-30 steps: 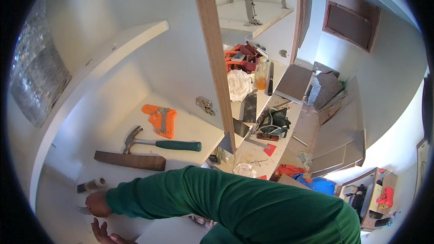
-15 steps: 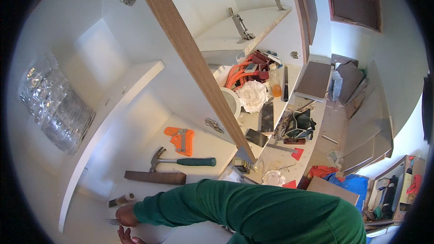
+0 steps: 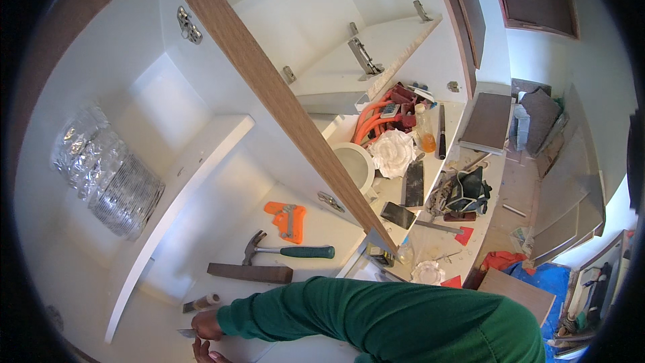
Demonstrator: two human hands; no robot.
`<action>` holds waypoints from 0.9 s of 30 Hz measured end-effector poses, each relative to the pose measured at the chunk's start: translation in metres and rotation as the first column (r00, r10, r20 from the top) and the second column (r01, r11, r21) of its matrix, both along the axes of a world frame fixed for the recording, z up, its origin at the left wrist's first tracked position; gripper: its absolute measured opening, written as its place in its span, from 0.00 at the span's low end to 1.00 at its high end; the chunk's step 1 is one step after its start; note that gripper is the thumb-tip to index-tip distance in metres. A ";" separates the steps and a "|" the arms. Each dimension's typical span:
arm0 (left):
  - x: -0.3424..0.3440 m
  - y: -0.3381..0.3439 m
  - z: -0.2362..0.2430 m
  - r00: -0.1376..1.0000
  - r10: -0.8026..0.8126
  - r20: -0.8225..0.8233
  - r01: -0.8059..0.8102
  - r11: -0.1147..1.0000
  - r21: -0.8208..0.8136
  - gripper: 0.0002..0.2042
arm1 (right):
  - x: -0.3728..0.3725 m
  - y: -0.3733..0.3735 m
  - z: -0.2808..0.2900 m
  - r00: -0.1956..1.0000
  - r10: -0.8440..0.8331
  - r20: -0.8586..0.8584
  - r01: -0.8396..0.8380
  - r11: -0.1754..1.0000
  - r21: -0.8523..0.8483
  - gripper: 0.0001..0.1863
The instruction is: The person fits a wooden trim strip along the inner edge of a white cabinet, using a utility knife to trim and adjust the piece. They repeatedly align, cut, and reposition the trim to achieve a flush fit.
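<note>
Low in the cabinet, my right hand [image 3: 207, 325] comes in at the end of a green sleeve [image 3: 289, 319]. It is closed on a small tool with a flat metal blade [image 3: 185, 333]; the handle is hidden in the hand. Just below it, my left hand [image 3: 209, 353] shows only some fingers, slightly spread, partly cut off by the lower edge. Near the right hand lies a tool with a pale wooden handle [image 3: 205, 302]. Beyond it are a dark wooden block [image 3: 250, 273], a claw hammer [image 3: 306, 252] with green grip, and an orange plastic tool [image 3: 287, 222] with a grey metal piece.
A curved white shelf [image 3: 181, 212] rises on the left, with a silver flexible duct [image 3: 111, 175] above it. A wood-edged divider [image 3: 282, 97] slants across the middle. Right of it are a crumpled white flower-like piece [image 3: 393, 153], orange hose [image 3: 369, 123] and scattered tools.
The whole view has shifted, so everything appears a little farther right and mostly lower. Both hands keep nearly the same place beside the wooden-handled tool, and the right still holds the bladed tool.
</note>
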State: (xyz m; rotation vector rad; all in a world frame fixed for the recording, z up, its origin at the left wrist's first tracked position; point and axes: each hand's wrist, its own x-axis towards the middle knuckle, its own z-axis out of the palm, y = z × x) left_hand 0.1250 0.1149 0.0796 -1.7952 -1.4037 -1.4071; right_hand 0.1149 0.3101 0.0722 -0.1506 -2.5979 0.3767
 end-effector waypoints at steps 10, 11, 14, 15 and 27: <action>0.008 0.003 0.002 0.999 -0.013 0.045 0.013 1.000 0.000 0.27 | 0.004 -0.002 -0.002 0.998 -0.063 -0.021 0.061 0.991 -0.120 0.10; 0.007 0.002 0.002 0.999 -0.005 0.038 0.005 1.000 0.001 0.27 | 0.002 -0.004 -0.003 0.997 -0.075 -0.009 0.073 0.988 -0.135 0.09; 0.009 0.003 0.003 0.999 -0.006 0.033 0.006 1.000 0.002 0.27 | -0.004 0.001 -0.008 0.992 -0.105 -0.071 0.089 0.976 -0.199 0.11; 0.011 0.004 0.004 0.999 -0.016 0.045 0.016 1.000 -0.003 0.27 | -0.006 0.005 -0.009 0.990 -0.110 -0.087 0.090 0.975 -0.203 0.11; 0.006 0.004 -0.002 1.000 -0.011 0.015 0.011 1.000 0.024 0.26 | -0.010 0.002 -0.008 0.998 -0.057 -0.029 0.054 0.995 -0.078 0.10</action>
